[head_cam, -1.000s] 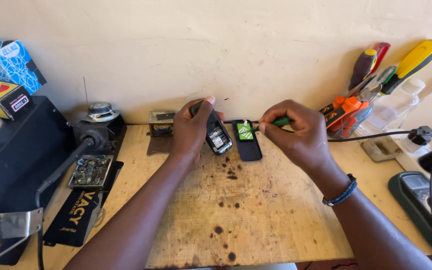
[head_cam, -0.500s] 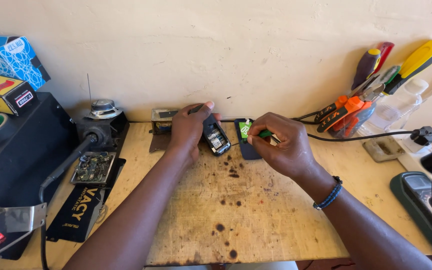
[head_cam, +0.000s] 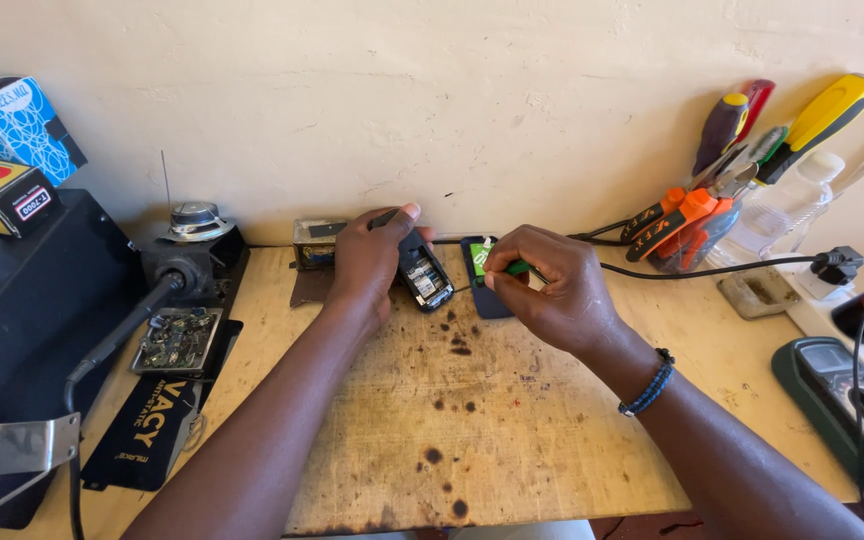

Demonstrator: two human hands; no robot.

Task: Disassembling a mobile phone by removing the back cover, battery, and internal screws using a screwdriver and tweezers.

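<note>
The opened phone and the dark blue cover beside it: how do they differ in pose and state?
The opened phone is tilted up, propped by the left hand; the dark blue cover lies flat on the wooden board. The phone shows bare internals; the cover is a plain panel partly hidden by the right hand. Both sit near the wall.

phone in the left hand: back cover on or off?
Off. The small phone held in the left hand shows its bare internals, with no cover over them. The right hand holds a green-handled tool beside it.
</note>
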